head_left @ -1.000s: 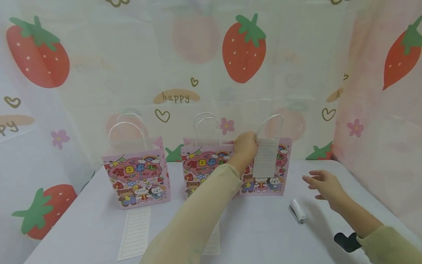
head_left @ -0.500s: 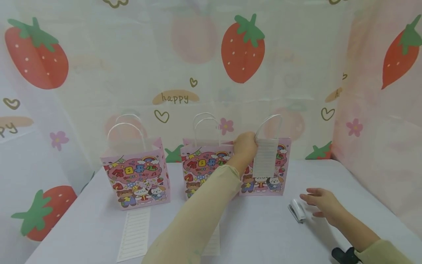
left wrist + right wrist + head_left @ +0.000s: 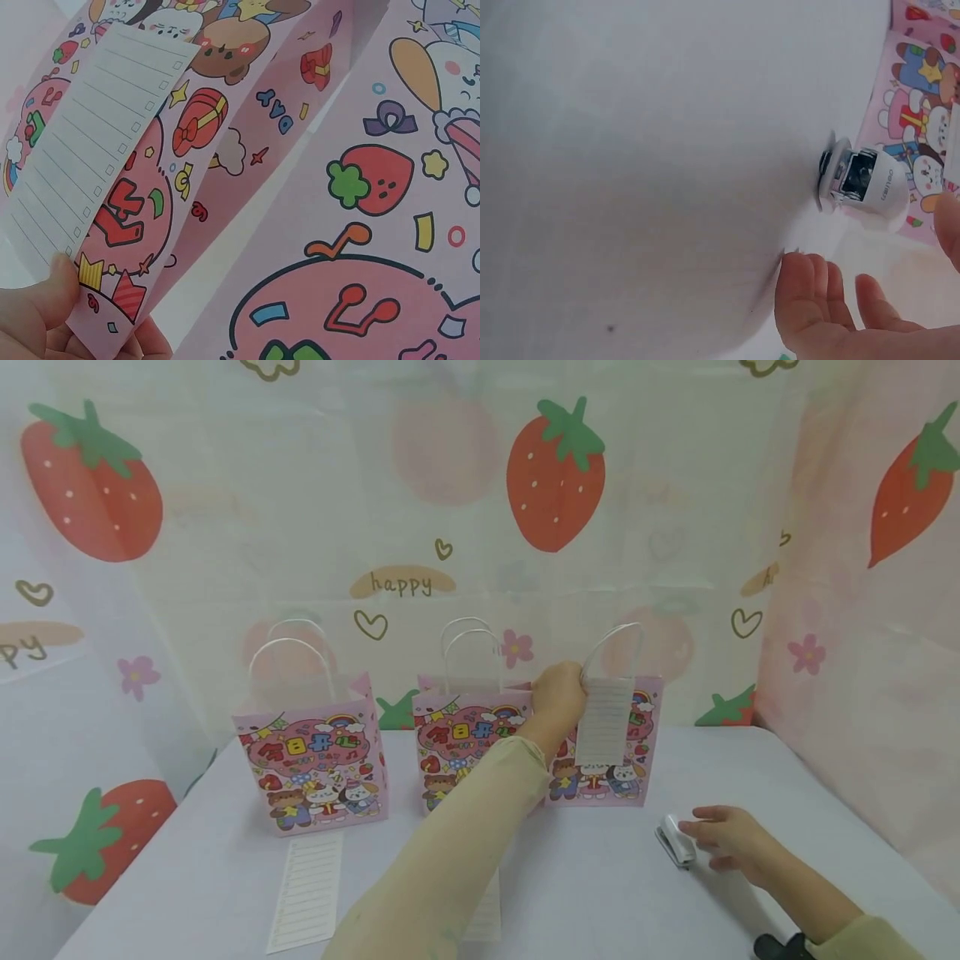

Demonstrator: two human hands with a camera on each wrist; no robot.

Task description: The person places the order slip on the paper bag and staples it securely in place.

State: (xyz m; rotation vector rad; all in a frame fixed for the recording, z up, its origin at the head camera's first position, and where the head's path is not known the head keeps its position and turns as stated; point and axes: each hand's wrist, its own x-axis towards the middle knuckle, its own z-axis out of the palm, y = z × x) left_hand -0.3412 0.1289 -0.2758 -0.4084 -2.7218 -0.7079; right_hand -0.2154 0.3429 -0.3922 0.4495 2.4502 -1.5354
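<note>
My left hand (image 3: 558, 693) pinches a lined paper list (image 3: 602, 722) against the top front edge of the right-hand pink gift bag (image 3: 645, 777). In the left wrist view the thumb (image 3: 56, 289) lies on the list's end, with fingers behind the bag's wall. A small white stapler (image 3: 677, 842) lies on the table in front of that bag. Beside it, my right hand (image 3: 738, 843) reaches in with loosely bent fingers. The right wrist view shows a gap between those fingers (image 3: 795, 289) and the stapler (image 3: 866, 184).
Two more pink gift bags stand upright, one at the left (image 3: 311, 777) and one in the middle (image 3: 442, 718), partly behind my left arm. One lined list (image 3: 306, 889) lies before the left bag; another (image 3: 486, 910) shows partly beside my sleeve. A strawberry-print sheet (image 3: 405, 485) hangs behind.
My right hand has come down and left toward the stapler, from above the table to beside it. The left hand keeps its hold on the list and bag.
</note>
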